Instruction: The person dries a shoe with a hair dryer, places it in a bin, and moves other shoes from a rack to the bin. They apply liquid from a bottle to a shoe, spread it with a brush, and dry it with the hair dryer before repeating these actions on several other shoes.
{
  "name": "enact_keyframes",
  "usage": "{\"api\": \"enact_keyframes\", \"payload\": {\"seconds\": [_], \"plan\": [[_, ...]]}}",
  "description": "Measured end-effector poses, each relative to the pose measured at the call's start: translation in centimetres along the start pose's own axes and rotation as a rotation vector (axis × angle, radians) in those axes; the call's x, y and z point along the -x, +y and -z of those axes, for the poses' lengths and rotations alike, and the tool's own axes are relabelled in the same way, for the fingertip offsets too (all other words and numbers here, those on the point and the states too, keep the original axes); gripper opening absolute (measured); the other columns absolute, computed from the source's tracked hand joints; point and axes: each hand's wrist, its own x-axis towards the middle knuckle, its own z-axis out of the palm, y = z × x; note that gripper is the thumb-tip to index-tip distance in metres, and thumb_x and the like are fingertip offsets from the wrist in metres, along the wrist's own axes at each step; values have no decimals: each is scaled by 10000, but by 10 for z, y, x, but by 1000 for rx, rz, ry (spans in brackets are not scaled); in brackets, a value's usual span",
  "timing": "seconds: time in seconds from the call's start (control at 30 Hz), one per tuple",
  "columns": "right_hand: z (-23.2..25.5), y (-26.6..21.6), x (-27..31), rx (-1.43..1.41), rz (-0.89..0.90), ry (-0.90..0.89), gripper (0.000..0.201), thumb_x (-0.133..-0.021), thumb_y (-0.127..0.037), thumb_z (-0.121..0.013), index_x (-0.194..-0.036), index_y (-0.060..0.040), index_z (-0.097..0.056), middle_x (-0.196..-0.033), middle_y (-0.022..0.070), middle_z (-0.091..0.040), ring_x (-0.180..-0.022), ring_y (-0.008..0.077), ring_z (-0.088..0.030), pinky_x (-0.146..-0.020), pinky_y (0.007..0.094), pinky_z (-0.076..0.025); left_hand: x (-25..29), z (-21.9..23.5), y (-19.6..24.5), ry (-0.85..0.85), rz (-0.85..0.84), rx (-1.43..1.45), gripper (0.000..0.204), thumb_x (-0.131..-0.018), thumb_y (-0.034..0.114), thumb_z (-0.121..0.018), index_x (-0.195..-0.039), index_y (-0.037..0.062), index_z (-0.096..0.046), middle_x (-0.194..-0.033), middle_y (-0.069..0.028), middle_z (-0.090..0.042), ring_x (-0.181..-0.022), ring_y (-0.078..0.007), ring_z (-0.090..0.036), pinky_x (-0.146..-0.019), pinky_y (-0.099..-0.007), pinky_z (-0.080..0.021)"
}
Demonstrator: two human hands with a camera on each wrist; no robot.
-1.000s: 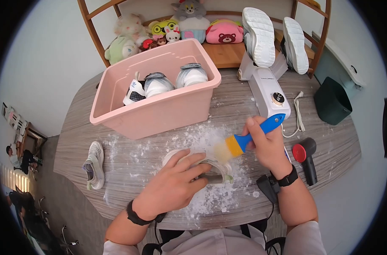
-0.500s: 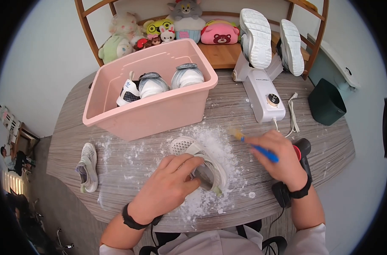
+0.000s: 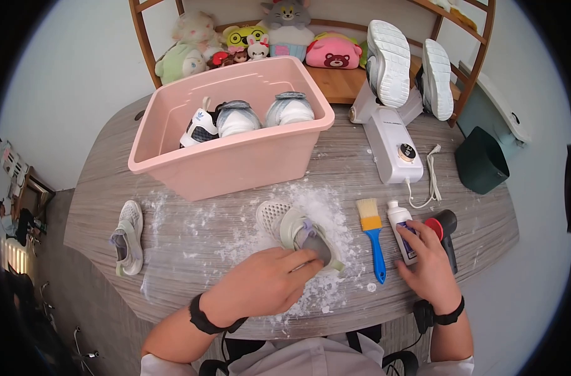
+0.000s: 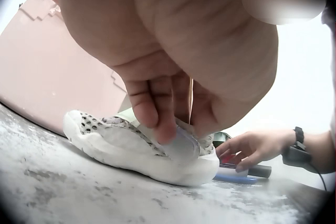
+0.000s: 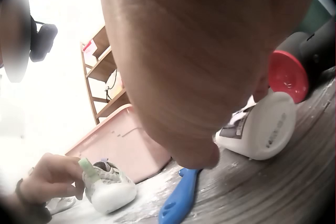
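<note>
A pale mesh shoe point(image 3: 276, 216) lies among white powder on the table. My left hand point(image 3: 263, 282) pinches the side of its opening; in the left wrist view, the fingers and thumb of the left hand point(image 4: 173, 50) close on the shoe point(image 4: 121, 150). At the right, a white bottle point(image 3: 398, 217) with a dark label lies on its side. My right hand point(image 3: 433, 269) is over its right edge, fingers spread and loosely bent. Left of the bottle lies a brush point(image 3: 372, 232) with a blue handle, also seen as a blue handle point(image 5: 181, 198) in the right wrist view.
A pink bin point(image 3: 235, 169) holding shoes stands behind. A white device point(image 3: 395, 147) bears two upturned shoes. Another mesh shoe point(image 3: 130, 238) lies at the left. A black device point(image 3: 448, 229) with a red end and a dark green bin point(image 3: 481, 161) are at the right.
The brush has left my right hand and lies on the table. My right hand has moved to the bottle. My left hand's grip on the shoe has shifted towards its opening, and the shoe has turned slightly.
</note>
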Motion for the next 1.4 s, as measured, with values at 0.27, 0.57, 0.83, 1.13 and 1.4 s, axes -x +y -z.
{"api": "enact_keyframes", "payload": {"seconds": [0.27,0.57,0.83,1.13,1.4], "plan": [[19,16,0,-52,-11,110,496,-746,16,-762,-1224,-45,-646,-1142,182,-680,-990,349,-697,-896,401,-564,6,9,0,-45,63,-132,290,-815,330,-802,-765,109,-622,-716,-20,-535,-579,-230,-609,-495,-373,-477],[70,-11,-24,1,69,26,385,-681,-41,-846,-1022,-24,-669,-942,148,-700,-845,344,-690,-783,381,-545,10,8,-7,-13,10,-47,234,-830,223,-757,-709,83,-614,-679,-33,-547,-535,-266,-591,-461,-371,-454],[28,2,-34,-272,6,-12,358,-690,-120,-845,-1003,-21,-701,-916,152,-717,-823,311,-703,-761,361,-547,7,-6,-30,74,163,389,110,-882,128,-733,-900,21,-713,-826,-95,-694,-636,-285,-661,-571,-349,-535],[10,-15,-39,-981,-49,341,311,-815,-248,-810,-967,20,-764,-920,170,-769,-768,210,-747,-737,313,-607,6,-5,-32,-7,238,478,124,-835,58,-722,-948,7,-723,-864,-113,-715,-715,-281,-687,-644,-332,-549],[-33,-41,-71,-639,563,202,400,-749,-388,-814,-802,2,-750,-728,104,-729,-569,255,-702,-546,325,-559,1,-14,-22,122,285,500,127,-825,65,-754,-945,26,-757,-818,-99,-716,-683,-260,-693,-641,-307,-553]]}}
